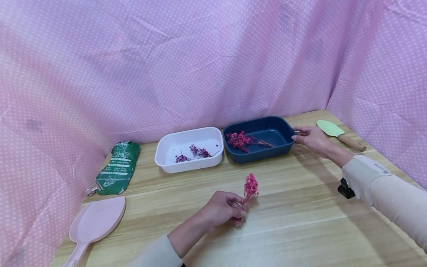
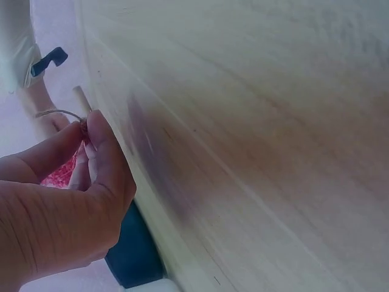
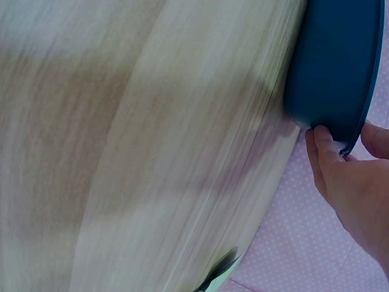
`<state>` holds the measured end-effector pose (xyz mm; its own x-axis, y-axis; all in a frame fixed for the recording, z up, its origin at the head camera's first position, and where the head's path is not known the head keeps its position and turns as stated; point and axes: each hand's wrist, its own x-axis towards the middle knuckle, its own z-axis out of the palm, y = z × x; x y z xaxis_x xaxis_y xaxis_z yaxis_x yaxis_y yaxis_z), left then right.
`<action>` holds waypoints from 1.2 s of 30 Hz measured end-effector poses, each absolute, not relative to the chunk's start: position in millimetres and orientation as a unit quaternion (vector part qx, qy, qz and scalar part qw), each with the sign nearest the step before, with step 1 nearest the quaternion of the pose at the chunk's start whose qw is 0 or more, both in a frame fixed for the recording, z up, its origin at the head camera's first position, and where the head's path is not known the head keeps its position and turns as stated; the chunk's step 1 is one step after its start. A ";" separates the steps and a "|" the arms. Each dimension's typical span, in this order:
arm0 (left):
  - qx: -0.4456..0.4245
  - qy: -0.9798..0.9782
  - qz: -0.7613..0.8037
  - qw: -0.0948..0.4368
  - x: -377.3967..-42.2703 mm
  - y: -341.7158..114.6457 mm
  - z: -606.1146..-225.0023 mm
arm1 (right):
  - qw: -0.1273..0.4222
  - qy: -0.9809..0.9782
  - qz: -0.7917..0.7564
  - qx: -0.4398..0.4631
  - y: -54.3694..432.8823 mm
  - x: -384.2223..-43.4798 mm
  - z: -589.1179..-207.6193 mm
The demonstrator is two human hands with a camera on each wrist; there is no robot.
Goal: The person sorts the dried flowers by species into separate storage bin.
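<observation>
My left hand pinches the stems of a small bunch of pink dried flowers above the table. In the left wrist view, thumb and fingertips meet on the stem end, and the pink blooms show partly behind the hand. My right hand grips the right end of a dark blue rectangular basin, thumb and fingers at its rim. Inside that basin lie darker pink dried flowers with their stems. Close by on its left stands a white basin containing purple dried sprigs.
A green printed packet lies at the left, with a pink dustpan-like scoop in front of it. At the far right rests a trowel with a light green blade and wooden handle. Pink dotted cloth hangs behind the wooden table.
</observation>
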<state>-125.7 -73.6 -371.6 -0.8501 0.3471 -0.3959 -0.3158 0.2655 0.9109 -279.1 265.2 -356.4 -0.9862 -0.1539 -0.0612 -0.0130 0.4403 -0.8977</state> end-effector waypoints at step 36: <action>-0.072 0.708 0.680 0.178 -257.1 -30.9 -317.8 | 0.068 0.847 -0.527 -0.037 264.6 -281.9 -358.4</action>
